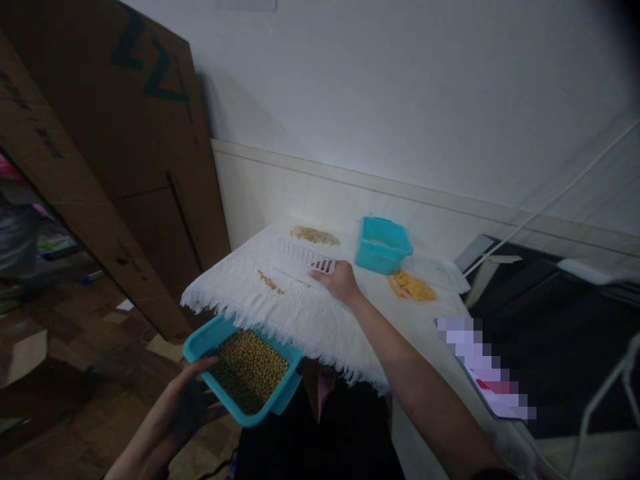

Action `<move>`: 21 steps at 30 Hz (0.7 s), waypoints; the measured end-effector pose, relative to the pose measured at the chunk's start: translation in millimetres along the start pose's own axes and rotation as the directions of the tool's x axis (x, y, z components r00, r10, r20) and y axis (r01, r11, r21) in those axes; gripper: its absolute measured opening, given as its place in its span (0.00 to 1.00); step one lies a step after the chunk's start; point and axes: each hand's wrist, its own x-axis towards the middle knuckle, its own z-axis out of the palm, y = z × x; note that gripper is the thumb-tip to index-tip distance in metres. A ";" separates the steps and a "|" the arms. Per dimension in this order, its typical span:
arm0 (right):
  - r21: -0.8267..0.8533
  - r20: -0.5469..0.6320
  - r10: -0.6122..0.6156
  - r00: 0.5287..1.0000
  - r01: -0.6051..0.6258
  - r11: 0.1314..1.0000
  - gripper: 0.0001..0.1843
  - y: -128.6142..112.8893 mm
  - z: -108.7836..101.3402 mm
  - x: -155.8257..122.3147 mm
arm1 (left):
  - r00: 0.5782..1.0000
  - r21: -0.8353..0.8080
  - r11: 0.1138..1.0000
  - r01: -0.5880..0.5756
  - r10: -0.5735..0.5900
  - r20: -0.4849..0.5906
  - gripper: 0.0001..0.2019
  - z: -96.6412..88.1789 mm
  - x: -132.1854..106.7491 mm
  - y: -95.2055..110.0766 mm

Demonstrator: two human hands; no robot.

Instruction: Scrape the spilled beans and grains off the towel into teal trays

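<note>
My left hand (193, 393) grips the near left rim of a teal plastic container (243, 419), thumb over the edge. Yellow soybeans (257, 363) lie inside it, and it hangs just below the fringed edge of a white cloth (320, 317). Over the cloth, my right hand (340, 277) is closed on the right end of a white slotted plastic piece (305, 257). A short line of loose soybeans (270, 281) lies in front of that piece. Behind it rests a flat, pale heap of small grains or beans (315, 235).
A second teal container (383, 257) stands at the back by the wall. Beside it are a yellow cloth (413, 285) and a clear lid (440, 272). A tall cardboard box (100, 133) rises at left. A pixelated screen or sheet (485, 373) lies at right near a white cable (550, 200).
</note>
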 end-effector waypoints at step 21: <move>-0.031 0.017 -0.022 1.000 0.023 0.999 0.06 -1.9 3.3 -2.0 | 1.000 -0.010 1.000 0.014 -0.014 -0.015 0.30 -0.1 0.3 0.1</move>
